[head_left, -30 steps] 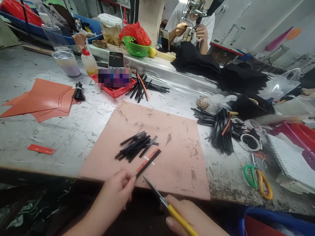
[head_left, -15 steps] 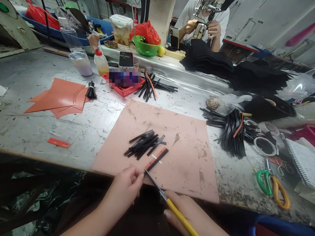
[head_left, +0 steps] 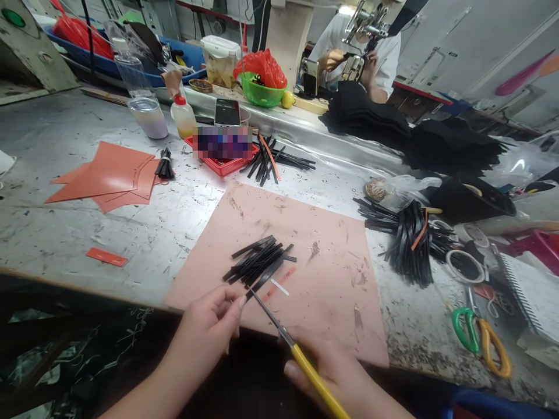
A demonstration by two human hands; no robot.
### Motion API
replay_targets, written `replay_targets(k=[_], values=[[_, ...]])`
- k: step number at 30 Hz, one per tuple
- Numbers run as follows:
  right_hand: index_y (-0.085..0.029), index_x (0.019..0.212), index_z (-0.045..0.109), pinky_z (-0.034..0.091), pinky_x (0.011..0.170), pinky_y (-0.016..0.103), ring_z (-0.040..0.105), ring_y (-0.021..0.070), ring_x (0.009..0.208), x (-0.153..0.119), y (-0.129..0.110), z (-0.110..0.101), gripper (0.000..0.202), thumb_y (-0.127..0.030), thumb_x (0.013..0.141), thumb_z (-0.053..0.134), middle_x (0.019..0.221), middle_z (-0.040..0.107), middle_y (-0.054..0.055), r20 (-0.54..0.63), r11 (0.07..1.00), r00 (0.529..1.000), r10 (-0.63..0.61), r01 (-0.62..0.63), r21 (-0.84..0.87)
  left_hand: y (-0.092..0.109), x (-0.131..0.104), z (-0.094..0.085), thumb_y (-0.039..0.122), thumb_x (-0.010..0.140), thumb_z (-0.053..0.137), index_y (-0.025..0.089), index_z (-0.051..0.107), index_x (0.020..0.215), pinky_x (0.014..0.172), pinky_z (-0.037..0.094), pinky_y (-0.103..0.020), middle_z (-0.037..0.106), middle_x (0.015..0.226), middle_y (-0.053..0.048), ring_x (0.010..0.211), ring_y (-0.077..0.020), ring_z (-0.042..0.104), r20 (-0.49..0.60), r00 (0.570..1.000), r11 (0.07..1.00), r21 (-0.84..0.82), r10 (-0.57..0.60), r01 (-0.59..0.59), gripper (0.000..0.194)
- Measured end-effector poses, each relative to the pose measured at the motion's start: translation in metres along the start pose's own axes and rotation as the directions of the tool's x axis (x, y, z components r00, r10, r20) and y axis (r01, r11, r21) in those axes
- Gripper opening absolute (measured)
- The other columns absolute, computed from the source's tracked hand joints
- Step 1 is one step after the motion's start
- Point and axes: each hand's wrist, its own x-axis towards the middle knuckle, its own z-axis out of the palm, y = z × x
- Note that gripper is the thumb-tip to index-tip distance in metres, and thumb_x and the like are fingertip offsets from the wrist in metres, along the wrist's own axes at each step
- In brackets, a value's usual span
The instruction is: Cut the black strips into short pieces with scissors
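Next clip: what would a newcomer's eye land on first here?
The left hand pinching a black strip against the yellow-handled scissors in the right hand, low centre. Just beyond, a pile of black strips lies on the pink mat.

A scuffed grey metal table [head_left: 65, 233] fills a cluttered workshop, its far edge meeting a shiny steel ledge [head_left: 305, 131]. Beyond that ledge a person in a white shirt [head_left: 384, 52] works at a sewing machine [head_left: 364, 23]. Pale wall panels [head_left: 463, 41] rise behind the table's far right corner.
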Motion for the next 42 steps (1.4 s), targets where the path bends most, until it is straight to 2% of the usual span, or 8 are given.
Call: replay_targets(k=[5,10,14,20,25,32,37,42], values=[[-0.018,0.092,0.06,0.042,0.057,0.023,0.049,0.0127,0.056,0.018,-0.015,-0.006,0.029,-0.043,0.082,0.048,0.065,0.055,0.0,-0.043,0.999,0.998,-0.035,0.036,0.014,-0.003,0.004,-0.014,0.048,0.074,0.048,0.019,0.054,0.071,0.037,0.032,-0.017,0.047,0.045,0.008,0.033,-0.0071,0.039,-0.058,0.998,1.0,0.011,0.006,-0.006,0.029],[-0.021,0.111,0.051,0.048,0.065,0.024,0.057,0.0138,0.068,0.027,-0.023,0.001,0.038,-0.025,0.075,0.06,0.08,0.059,0.0,-0.183,0.974,0.978,-0.104,0.137,0.181,-0.006,-0.005,0.0,0.039,0.077,0.047,0.02,0.059,0.07,0.044,0.036,-0.021,0.05,0.047,0.004,0.042,-0.012,0.046,0.096,0.985,0.983,0.099,0.143,-0.153,0.023],[-0.022,0.106,0.05,0.048,0.063,0.022,0.056,0.011,0.064,0.032,-0.022,0.001,0.032,-0.013,0.076,0.05,0.074,0.056,-0.002,-0.274,0.965,0.953,-0.129,0.184,0.189,-0.005,-0.009,0.008,0.035,0.079,0.046,0.022,0.062,0.07,0.054,0.04,-0.024,0.058,0.056,0.0,0.053,-0.0162,0.053,0.202,0.942,0.942,0.151,0.268,-0.3,0.022],[-0.02,0.106,0.053,0.044,0.055,0.024,0.054,0.0134,0.057,0.048,-0.008,-0.047,0.033,-0.017,0.074,0.05,0.07,0.06,-0.001,-0.457,0.989,0.888,-0.046,-0.025,-0.149,-0.016,-0.006,0.0,0.04,0.077,0.045,0.022,0.057,0.07,0.054,0.038,-0.024,0.055,0.053,0.002,0.053,-0.0169,0.052,0.136,0.984,0.955,0.255,0.117,-0.149,0.023],[-0.021,0.112,0.055,0.044,0.063,0.028,0.061,0.0202,0.073,0.061,-0.003,-0.06,0.035,-0.017,0.078,0.047,0.083,0.067,0.005,-0.433,0.918,0.901,-0.029,-0.147,-0.368,-0.023,-0.004,0.009,0.044,0.076,0.043,0.022,0.047,0.061,0.043,0.031,-0.021,0.048,0.044,0.006,0.038,-0.0116,0.041,0.113,0.993,0.985,0.17,-0.015,-0.005,0.027],[-0.019,0.112,0.054,0.044,0.064,0.031,0.059,0.0197,0.068,0.03,0.006,-0.06,0.037,-0.037,0.08,0.05,0.076,0.063,0.004,-0.579,0.949,0.815,-0.013,-0.173,-0.264,-0.02,-0.005,0.019,0.052,0.068,0.047,0.021,0.044,0.059,0.034,0.023,-0.017,0.043,0.038,0.009,0.029,-0.0074,0.032,0.067,0.992,0.994,0.028,-0.111,0.11,0.032],[-0.019,0.112,0.053,0.042,0.054,0.026,0.052,0.0156,0.054,-0.019,0.013,-0.05,0.046,-0.052,0.083,0.043,0.063,0.054,0.0,-0.386,0.996,0.921,0.046,-0.072,-0.053,-0.023,-0.004,0.018,0.052,0.067,0.05,0.021,0.042,0.056,0.033,0.024,-0.017,0.041,0.036,0.009,0.028,-0.0064,0.03,0.069,0.99,0.992,0.005,-0.123,0.123,0.033],[-0.02,0.107,0.056,0.045,0.066,0.028,0.058,0.0205,0.075,-0.041,0.018,-0.029,0.048,-0.058,0.082,0.039,0.086,0.063,0.007,-0.156,0.996,0.987,0.048,-0.058,-0.063,-0.025,-0.002,0.017,0.051,0.066,0.05,0.021,0.043,0.056,0.033,0.024,-0.017,0.042,0.036,0.009,0.027,-0.0061,0.031,0.11,0.985,0.991,0.008,-0.132,0.132,0.032]])
